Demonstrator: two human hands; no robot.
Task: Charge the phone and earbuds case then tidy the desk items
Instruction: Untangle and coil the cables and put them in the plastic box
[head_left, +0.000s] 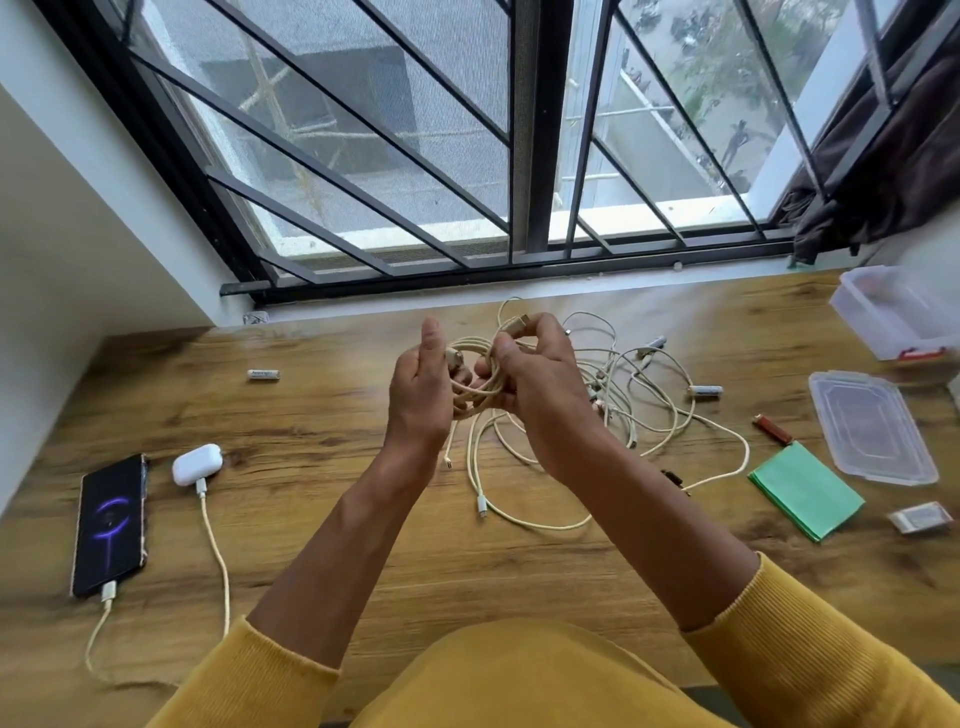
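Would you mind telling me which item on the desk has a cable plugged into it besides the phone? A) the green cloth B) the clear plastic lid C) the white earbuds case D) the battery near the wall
C: a white plug sits in the end of the white earbuds case, beside the phone.

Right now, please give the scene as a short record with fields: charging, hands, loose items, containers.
charging: phone and earbuds case each with a cable plugged in; phone screen lit
hands: left hand and right hand both grip a coiled cable bundle above the desk
loose items: tangled cables, three batteries, green cloth
containers: clear box and its lid, far right
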